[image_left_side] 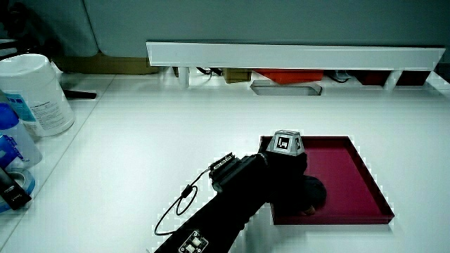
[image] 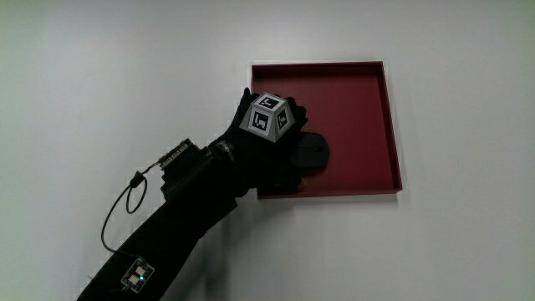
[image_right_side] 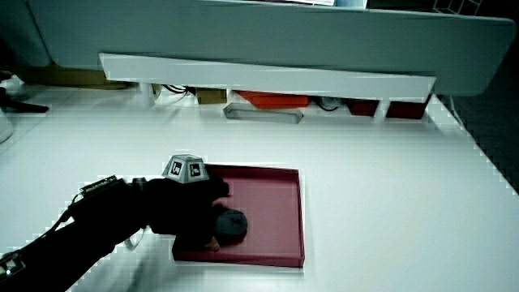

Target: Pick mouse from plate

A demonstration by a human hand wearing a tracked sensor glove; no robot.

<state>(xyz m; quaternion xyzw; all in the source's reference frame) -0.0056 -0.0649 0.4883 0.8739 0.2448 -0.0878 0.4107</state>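
A dark red square plate [image: 351,109] with a low rim lies on the white table. A black mouse [image: 312,153] rests in it, near the rim closest to the person; both side views show the mouse [image_left_side: 316,191] [image_right_side: 233,225] too. The gloved hand [image: 276,150] reaches over that corner of the plate [image_left_side: 348,172] [image_right_side: 272,203], and its fingers curl against the mouse's side. The patterned cube [image: 267,117] on the hand's back faces up. The mouse still sits on the plate floor, partly hidden by the fingers.
A thin cable loop [image: 124,205] hangs off the forearm. In a side view a white tub [image_left_side: 36,95] and blue items [image_left_side: 8,151] stand at the table's edge. A low white partition [image_left_side: 295,53] with an orange thing [image_left_side: 287,74] under it closes the table.
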